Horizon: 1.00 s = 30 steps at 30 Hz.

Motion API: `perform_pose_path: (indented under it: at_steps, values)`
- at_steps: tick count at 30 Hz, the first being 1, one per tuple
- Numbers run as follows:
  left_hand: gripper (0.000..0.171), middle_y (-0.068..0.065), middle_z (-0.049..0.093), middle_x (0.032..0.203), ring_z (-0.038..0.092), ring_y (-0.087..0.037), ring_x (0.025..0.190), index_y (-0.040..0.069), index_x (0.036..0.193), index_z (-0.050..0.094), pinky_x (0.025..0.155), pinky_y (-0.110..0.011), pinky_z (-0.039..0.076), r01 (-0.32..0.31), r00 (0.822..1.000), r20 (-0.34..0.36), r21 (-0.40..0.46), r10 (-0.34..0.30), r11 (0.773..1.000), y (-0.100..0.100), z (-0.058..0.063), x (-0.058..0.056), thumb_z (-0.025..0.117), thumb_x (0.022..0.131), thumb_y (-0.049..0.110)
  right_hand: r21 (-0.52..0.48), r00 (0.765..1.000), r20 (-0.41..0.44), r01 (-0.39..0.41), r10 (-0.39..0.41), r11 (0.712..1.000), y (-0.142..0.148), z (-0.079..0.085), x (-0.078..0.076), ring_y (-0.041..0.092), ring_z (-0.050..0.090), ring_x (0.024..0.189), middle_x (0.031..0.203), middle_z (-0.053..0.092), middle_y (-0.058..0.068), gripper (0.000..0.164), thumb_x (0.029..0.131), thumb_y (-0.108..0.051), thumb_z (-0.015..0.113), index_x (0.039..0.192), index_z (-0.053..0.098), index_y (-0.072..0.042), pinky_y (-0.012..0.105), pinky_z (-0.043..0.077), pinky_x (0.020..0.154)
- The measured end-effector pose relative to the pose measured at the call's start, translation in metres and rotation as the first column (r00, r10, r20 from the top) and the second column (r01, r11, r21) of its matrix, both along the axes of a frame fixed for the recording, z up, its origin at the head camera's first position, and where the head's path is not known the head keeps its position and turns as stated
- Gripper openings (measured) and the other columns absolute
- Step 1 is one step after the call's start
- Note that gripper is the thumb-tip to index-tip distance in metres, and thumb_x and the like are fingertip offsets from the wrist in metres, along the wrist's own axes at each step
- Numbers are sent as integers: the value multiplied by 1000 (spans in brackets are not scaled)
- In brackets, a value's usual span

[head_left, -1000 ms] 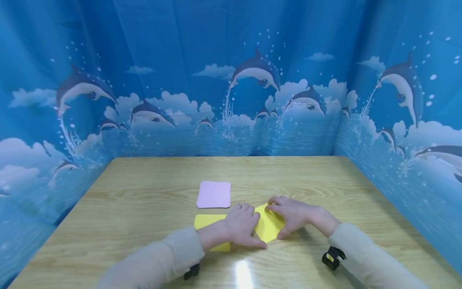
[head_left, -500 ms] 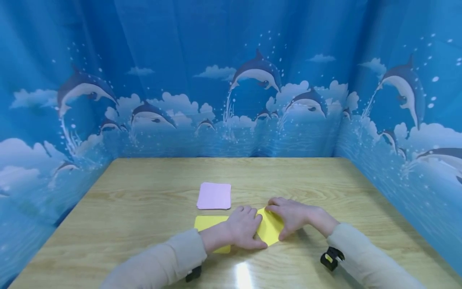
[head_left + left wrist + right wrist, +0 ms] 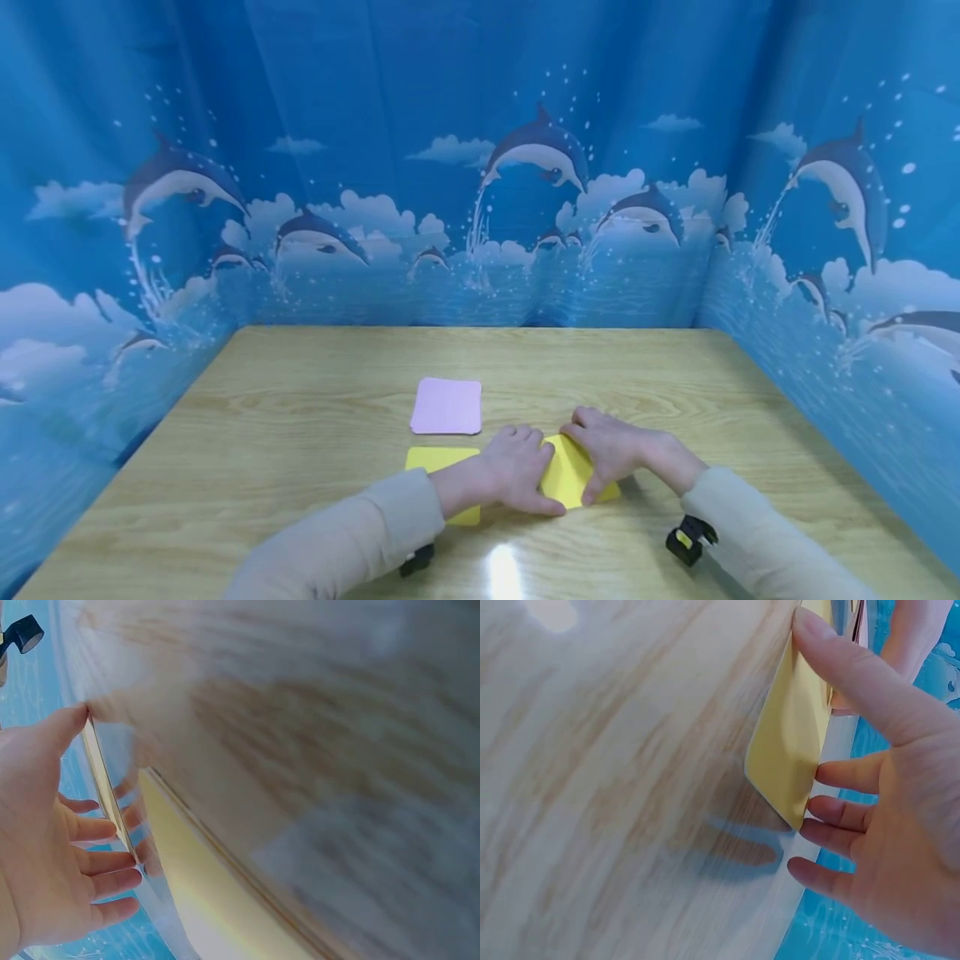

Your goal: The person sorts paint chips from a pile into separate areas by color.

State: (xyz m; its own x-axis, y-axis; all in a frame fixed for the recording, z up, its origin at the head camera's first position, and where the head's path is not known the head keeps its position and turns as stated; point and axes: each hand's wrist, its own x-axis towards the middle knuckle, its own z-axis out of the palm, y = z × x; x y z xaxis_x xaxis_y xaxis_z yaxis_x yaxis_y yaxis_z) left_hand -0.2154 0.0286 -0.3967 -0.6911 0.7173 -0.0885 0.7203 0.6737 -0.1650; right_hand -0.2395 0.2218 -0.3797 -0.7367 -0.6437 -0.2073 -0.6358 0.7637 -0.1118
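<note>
A yellow square card (image 3: 564,477) lies on the table between the two hands in the head view, turned at an angle. My left hand (image 3: 517,469) spans its left edge, with thumb and fingers at opposite ends in the left wrist view. From the right, my right hand (image 3: 617,450) holds the card, its thumb at the near edge and its fingers along the far edge. A corner shows past the right thumb. Under the left forearm lies a second yellow square (image 3: 442,457), partly hidden; its edge looks layered in the left wrist view.
Behind the left hand is a pink square stack (image 3: 447,407) with slightly uneven corners. The wooden table (image 3: 322,375) is bordered by a blue dolphin curtain (image 3: 375,283) at the back and sides. A black wrist camera (image 3: 686,540) sits by the right cuff.
The left hand has shifted slightly right. The card has turned and slid a little right, and a corner now shows beyond the right thumb. The pink stack and left yellow square stay put.
</note>
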Motion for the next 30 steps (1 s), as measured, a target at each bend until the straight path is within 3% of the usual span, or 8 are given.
perform_pose_path:
  at_steps: [15,22,30]
  values:
    - [77,-4,51,114,46,-15,105,12,119,52,91,-31,37,0,1000,21,-9,1,1000,0,-4,-3,43,77,76,-14,999,-25,-23,23,1000,0,2,5,20,44,99,114,45,7,94,55,-50,82,125,47,0,44,41,86]
    - [75,-3,51,112,46,-15,102,13,120,51,90,-30,37,22,1000,16,-6,-22,1000,-1,-4,-2,42,78,75,37,1000,-15,-5,6,999,-1,6,13,28,40,115,127,42,12,103,53,-52,82,132,44,0,49,32,98]
    - [82,-6,50,119,46,-17,110,11,126,48,95,-32,36,12,1000,14,-5,-12,1000,-2,-2,-2,42,77,76,44,999,-37,-16,18,999,1,7,15,32,41,117,129,42,15,97,57,-49,80,132,44,1,57,33,96]
